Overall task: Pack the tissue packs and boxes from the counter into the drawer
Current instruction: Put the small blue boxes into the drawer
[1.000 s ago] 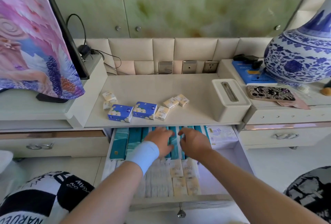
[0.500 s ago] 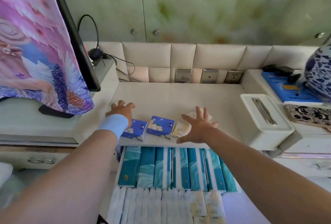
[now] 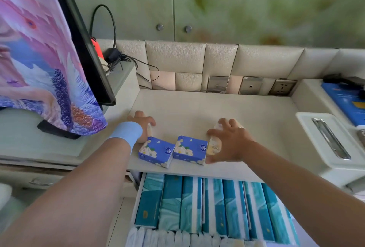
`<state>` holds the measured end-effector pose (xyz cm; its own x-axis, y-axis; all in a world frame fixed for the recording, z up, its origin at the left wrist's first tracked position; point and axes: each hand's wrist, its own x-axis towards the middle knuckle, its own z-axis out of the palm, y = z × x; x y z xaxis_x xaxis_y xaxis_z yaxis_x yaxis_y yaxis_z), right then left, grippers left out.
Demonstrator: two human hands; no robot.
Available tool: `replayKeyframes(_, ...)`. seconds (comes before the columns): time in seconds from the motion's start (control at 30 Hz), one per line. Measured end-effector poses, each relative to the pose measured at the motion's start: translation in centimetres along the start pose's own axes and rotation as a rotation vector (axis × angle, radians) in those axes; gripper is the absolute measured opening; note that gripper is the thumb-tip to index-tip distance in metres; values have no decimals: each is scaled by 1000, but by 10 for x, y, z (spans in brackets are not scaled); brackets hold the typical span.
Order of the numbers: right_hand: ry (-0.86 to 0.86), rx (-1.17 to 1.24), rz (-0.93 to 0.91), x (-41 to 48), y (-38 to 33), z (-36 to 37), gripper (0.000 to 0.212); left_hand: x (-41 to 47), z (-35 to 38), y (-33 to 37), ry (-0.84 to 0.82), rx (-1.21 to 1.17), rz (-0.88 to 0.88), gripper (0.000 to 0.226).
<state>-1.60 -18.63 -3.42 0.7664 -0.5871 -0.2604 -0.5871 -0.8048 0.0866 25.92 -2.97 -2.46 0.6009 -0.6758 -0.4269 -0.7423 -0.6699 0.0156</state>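
Now both hands are on the worktop (image 3: 197,106), flanking the two blue tissue boxes (image 3: 189,150) that lie side by side near its front edge. Just left of the boxes, the left hand (image 3: 141,126), in a blue wristband (image 3: 126,134), curls its fingers (image 3: 150,123) over a small cream pack (image 3: 148,132); just right of them, the right hand (image 3: 229,142) spreads its fingers (image 3: 224,123) and thumb round the pale pocket packs (image 3: 214,147). Below the boxes, the open drawer (image 3: 138,195) holds upright teal tissue packs (image 3: 189,205).
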Motion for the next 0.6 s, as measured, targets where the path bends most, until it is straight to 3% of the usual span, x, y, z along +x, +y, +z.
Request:
replayKeyframes(0.13, -84, -96, 0, 10, 11, -4, 122, 3, -5, 13, -10, 24, -46, 57)
replayKeyframes(0.27, -214, 130, 40, 10, 25, -5, 114, 5, -16, 31, -51, 55, -38, 66)
replayKeyframes(0.43, -83, 203, 18, 3, 28, -2, 89, 1, -22, 47, -58, -71, -64, 56)
replayKeyframes(0.6, -12, 330, 82, -11, 29, 14, 85, -4, -42, 63, 119, -202, -22, 55)
